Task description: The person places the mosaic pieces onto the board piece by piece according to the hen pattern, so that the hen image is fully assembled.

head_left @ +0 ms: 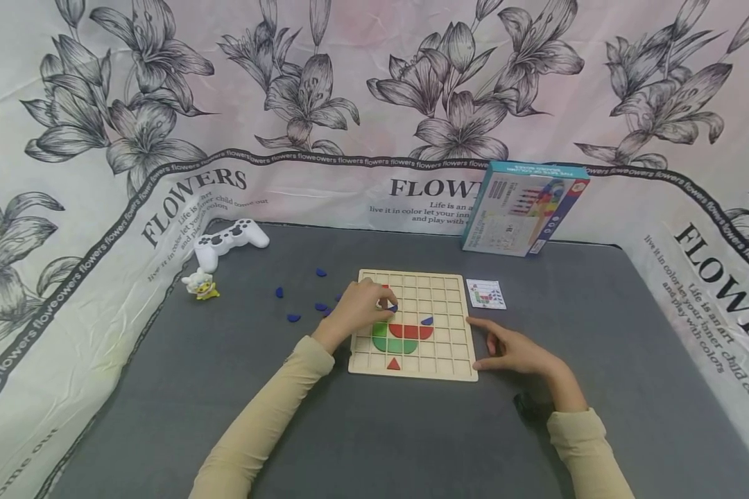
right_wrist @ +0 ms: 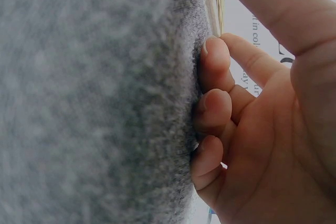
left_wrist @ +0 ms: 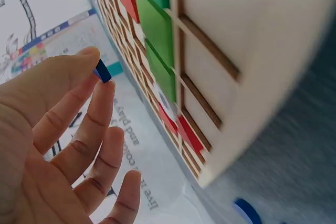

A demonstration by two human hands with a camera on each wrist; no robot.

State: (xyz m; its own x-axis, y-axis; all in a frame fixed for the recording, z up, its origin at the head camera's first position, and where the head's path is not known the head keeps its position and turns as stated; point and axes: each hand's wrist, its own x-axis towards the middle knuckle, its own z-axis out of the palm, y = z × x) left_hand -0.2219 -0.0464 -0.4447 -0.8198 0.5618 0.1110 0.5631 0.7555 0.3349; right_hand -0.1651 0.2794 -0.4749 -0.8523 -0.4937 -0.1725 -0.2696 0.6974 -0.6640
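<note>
My left hand (head_left: 357,308) pinches a small blue half-round piece (left_wrist: 103,71) between thumb and fingertips, over the left part of a wooden grid board (head_left: 452,299). On the board lie red pieces (head_left: 412,332), green pieces (head_left: 394,345), a red triangle (head_left: 394,364) and another blue piece (head_left: 427,321). The left hand hides some upper-left cells in the head view. Against the board's right edge, my right hand (head_left: 517,351) rests its outstretched thumb and index finger. Its other fingers are bent beside the board, on the grey cloth, in the right wrist view.
Several loose blue pieces (head_left: 294,318) lie left of the board. A pattern card (head_left: 486,294) is right of its upper corner. Behind stands a box (head_left: 514,211). A white game controller (head_left: 232,240) and a small figurine (head_left: 201,285) sit at the far left.
</note>
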